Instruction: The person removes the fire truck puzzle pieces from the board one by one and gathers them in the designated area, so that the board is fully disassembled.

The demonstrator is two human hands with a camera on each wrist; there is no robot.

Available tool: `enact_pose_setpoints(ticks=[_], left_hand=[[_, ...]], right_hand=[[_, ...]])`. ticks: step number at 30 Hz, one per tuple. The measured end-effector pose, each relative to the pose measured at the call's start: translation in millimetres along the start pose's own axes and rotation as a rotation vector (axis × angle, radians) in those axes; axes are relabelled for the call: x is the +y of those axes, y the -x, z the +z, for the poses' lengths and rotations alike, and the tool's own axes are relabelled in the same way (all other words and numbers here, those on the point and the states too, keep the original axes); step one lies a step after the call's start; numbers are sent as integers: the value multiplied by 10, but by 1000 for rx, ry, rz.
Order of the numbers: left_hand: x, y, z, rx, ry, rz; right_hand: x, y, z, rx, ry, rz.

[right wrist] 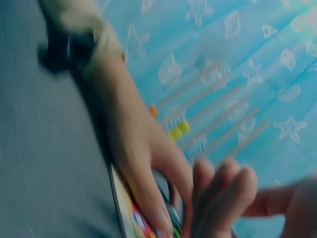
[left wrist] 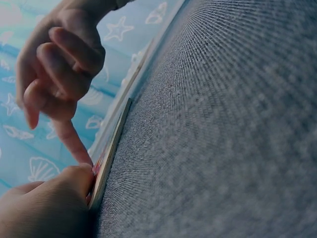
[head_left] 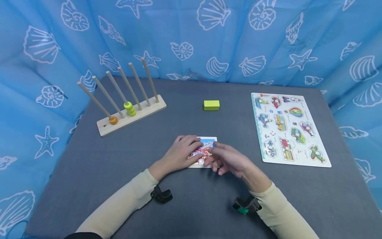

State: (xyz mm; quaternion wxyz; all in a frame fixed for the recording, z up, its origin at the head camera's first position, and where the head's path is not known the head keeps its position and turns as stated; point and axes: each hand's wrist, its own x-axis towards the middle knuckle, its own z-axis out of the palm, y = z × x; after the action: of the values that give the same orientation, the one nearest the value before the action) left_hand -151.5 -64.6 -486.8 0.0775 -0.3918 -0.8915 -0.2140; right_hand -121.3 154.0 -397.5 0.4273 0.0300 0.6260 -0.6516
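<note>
A small jigsaw puzzle (head_left: 206, 152) with a colourful printed picture lies flat on the grey table, its left and right edges partly covered by hands. My left hand (head_left: 182, 152) rests on the puzzle's left side, fingers extended over the picture. Over the right side is my right hand (head_left: 231, 160), palm turned inward. Its index finger reaches down to the puzzle in the left wrist view, while the other fingers (left wrist: 64, 74) hang loosely curled with nothing in them. The puzzle (right wrist: 141, 220) is blurred in the right wrist view.
A wooden peg stand (head_left: 135, 116) with an orange bead (head_left: 113, 120) and several yellow-green beads (head_left: 129, 109) stands at the back left. A yellow-green block (head_left: 211, 105) lies beyond the puzzle. To the right is a vehicle peg board (head_left: 289, 132). Blue shell-patterned curtains (head_left: 191, 39) surround the table.
</note>
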Motion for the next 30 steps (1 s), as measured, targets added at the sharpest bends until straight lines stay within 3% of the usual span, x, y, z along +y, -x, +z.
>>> enact_pose_setpoints(ticks=[3,12,23,30], left_hand=[[1,-3,6,4,4,1],[2,-9,-18,1,8,-1],[1,-2,-7,-14,-24,83],[3,8,-9,-23,-30,76]], right_hand=[[15,7,75,14,-107,-13],[46,-41,68,172,-243,-83],[30,-85,-28,224,-374,-96],[41,-105,-82,228,-442,-88]])
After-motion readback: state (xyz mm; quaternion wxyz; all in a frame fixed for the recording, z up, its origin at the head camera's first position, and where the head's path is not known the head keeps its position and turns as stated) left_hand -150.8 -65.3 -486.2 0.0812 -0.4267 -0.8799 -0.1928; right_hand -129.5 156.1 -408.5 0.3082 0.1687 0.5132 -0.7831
